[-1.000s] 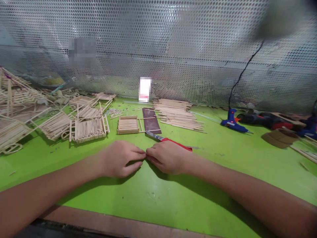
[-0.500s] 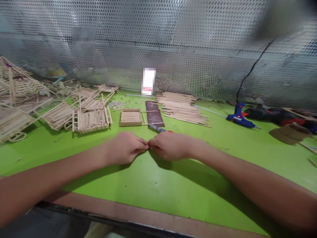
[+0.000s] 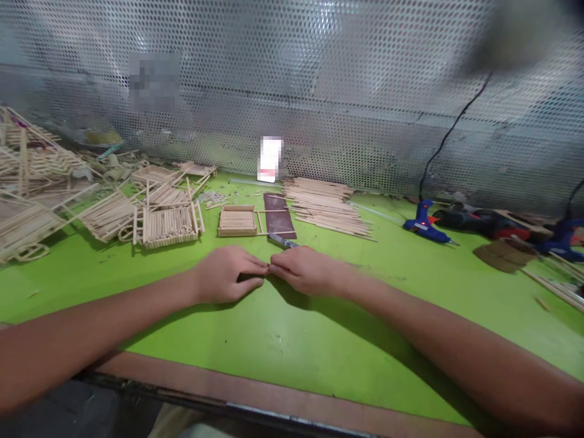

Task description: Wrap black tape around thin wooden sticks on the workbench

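Note:
In the head view, my left hand (image 3: pixel 228 275) is just above the green table, with its thumb apart from its outstretched fingers. Its fingertips meet those of my right hand (image 3: pixel 305 271). My right hand is closed, its thumb and fingers pinched together. Whatever is between them is too small and hidden to make out. Just behind my right hand lies a utility knife (image 3: pixel 281 241), blade pointing left, its red handle partly covered by the hand. Beyond it, a dark brown sheet (image 3: pixel 279 216) lies under thin sticks joined to a small stick-built tray (image 3: pixel 237 221).
Loose thin wooden sticks (image 3: pixel 326 204) are piled behind the sheet. Stick-built models (image 3: pixel 168 225) crowd the left. A blue glue gun (image 3: pixel 426 224) with a cord and a brown tape roll (image 3: pixel 504 253) sit to the right. A perforated metal panel (image 3: pixel 347 134) rises behind.
The left thumb has come away from the fingers it was pinched against. The right hand stays pinched. The camera view has shifted slightly to the right.

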### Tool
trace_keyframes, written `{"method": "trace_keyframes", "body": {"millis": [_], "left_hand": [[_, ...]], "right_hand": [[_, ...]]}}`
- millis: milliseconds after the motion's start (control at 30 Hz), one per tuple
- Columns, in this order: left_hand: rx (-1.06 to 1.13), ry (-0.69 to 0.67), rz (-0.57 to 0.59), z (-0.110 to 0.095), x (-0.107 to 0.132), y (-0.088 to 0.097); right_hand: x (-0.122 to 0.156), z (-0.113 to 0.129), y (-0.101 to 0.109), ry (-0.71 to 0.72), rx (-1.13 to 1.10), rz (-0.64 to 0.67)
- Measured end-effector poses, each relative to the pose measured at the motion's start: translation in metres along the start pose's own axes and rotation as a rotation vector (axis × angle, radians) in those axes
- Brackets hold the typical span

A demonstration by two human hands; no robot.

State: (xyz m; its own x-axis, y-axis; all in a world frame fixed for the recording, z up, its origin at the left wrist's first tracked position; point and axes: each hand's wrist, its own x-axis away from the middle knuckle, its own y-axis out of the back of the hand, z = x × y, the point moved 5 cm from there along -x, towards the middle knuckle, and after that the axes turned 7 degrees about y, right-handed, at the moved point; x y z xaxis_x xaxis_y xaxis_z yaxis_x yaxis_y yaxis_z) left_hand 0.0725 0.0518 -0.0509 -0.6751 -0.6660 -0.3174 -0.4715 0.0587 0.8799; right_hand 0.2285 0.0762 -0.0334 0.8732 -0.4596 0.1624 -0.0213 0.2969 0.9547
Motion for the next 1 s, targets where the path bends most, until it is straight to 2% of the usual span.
{"method": "trace_keyframes", "body": {"millis": [100,200,400,633,733,900,1000], "left_hand": [[0.018,0.041,-0.005,0.002,0.003,-0.001],[-0.015,0.068,0.011,0.002,0.004,0.000],[-0.122,-0.058,0.037,-0.013,0.003,0.000],[-0.264,-0.118,0.075,-0.026,-0.001,-0.004],[-0.299,-0.107,0.089,-0.026,-0.003,-0.005],[-0.240,-0.080,0.088,-0.022,-0.002,-0.004],[-0.187,-0.042,0.013,-0.019,0.001,-0.002]], "right_hand": [[0.005,-0.004,-0.002,-0.035,0.025,-0.050],[0.006,-0.005,-0.004,-0.013,0.038,-0.054],[0.005,-0.003,-0.003,0.051,0.043,-0.049],[-0.001,0.002,0.005,0.048,0.136,0.086],[-0.004,0.005,0.011,0.091,0.158,0.120],[-0.012,0.009,0.020,0.121,0.202,0.193],[-0.014,0.010,0.021,0.130,0.234,0.221]]}}
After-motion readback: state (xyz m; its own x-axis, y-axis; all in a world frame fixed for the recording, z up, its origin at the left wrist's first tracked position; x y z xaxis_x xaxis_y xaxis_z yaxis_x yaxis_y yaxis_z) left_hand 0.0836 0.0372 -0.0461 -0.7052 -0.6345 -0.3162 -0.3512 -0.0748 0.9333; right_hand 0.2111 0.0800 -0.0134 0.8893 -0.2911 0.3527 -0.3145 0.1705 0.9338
